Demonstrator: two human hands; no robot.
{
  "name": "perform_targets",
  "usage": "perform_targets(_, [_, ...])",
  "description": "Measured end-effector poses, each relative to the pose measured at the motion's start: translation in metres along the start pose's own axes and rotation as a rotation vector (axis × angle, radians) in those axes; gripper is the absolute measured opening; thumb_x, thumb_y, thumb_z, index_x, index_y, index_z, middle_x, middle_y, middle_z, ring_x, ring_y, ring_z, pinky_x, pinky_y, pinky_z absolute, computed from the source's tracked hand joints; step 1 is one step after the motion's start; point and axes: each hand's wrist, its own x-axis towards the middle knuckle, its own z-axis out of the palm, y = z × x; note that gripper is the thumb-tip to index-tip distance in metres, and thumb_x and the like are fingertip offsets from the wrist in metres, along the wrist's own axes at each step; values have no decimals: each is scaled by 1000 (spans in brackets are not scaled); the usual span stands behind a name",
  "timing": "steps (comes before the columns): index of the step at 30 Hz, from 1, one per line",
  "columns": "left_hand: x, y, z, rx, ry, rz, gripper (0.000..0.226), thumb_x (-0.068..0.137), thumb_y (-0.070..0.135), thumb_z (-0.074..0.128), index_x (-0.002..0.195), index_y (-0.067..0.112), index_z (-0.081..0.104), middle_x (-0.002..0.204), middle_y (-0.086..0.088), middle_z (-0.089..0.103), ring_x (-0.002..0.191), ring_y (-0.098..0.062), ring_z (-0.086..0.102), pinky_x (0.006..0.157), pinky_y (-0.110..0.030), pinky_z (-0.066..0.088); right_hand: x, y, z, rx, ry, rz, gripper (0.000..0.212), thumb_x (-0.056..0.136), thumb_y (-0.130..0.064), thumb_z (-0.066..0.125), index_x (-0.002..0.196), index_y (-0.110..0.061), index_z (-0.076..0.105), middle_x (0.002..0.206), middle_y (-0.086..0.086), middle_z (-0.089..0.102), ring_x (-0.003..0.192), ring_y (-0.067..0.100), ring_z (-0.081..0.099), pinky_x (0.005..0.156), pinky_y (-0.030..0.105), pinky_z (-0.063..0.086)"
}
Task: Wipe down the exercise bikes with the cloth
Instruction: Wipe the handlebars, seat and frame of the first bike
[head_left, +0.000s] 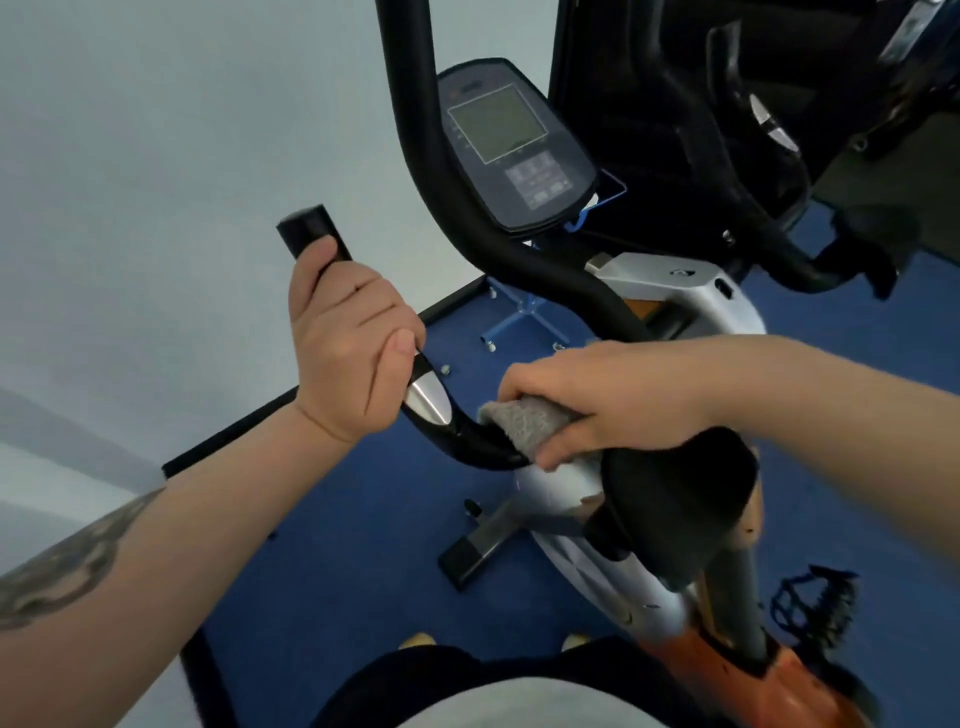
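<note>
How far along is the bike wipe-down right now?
Done: nothing in this view proves any part is already clean. In hand: the left hand grips the handlebar while the right hand presses the grey cloth around its lower bend. Left: console, seat, the neighbouring bike.

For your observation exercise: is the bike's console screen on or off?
Off, as far as the picture shows: the console screen is a flat grey-green with no digits or glow, though blur hides fine detail.

A plain pale wall (156, 156) fills the left. A black baseboard (249, 421) runs along its foot, meeting blue carpeted floor (363, 519). Far right lies dark and shadowed.
</note>
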Motion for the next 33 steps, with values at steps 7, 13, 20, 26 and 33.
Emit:
perform_targets(7, [1, 5, -7, 23, -78, -20, 42, 92, 14, 36, 58, 9, 61, 62, 0, 56, 74, -26, 53, 116, -35, 17, 12, -6, 13, 88, 76, -81, 38, 90, -62, 50, 107, -30, 39, 90, -7, 57, 83, 13, 56, 74, 33, 42])
perform_targets(13, [5, 14, -18, 105, -193, 16, 38, 90, 18, 45, 59, 10, 65, 62, 1, 60, 72, -27, 59, 116, -41, 17, 33, -17, 13, 44, 32, -95, 45, 89, -68, 41, 101, -25, 42, 84, -9, 55, 75, 11, 55, 70, 32, 40])
perform_targets(20, [18, 12, -25, 23, -321, 157, 37, 87, 15, 51, 52, 9, 60, 52, -3, 54, 49, -28, 48, 75, -37, 47, 12, 8, 7, 52, -10, -149, 41, 89, -64, 51, 109, -31, 37, 87, -7, 57, 75, 6, 53, 63, 24, 37])
perform_targets(26, [16, 12, -20, -13, -278, 153, 34, 82, 14, 47, 50, 8, 58, 49, -5, 50, 45, -29, 45, 69, -40, 47, 40, -12, 7, 77, -35, -99, 47, 89, -70, 39, 98, -25, 44, 82, -11, 55, 74, 3, 52, 66, 24, 37])
perform_targets(33, [16, 14, -15, -43, -216, 159, 35, 81, 13, 42, 51, 8, 59, 50, -5, 53, 46, -27, 46, 65, -41, 46, 35, -10, 5, 73, -72, -112, 47, 90, -69, 39, 108, -25, 43, 82, -11, 53, 73, 4, 52, 62, 23, 34])
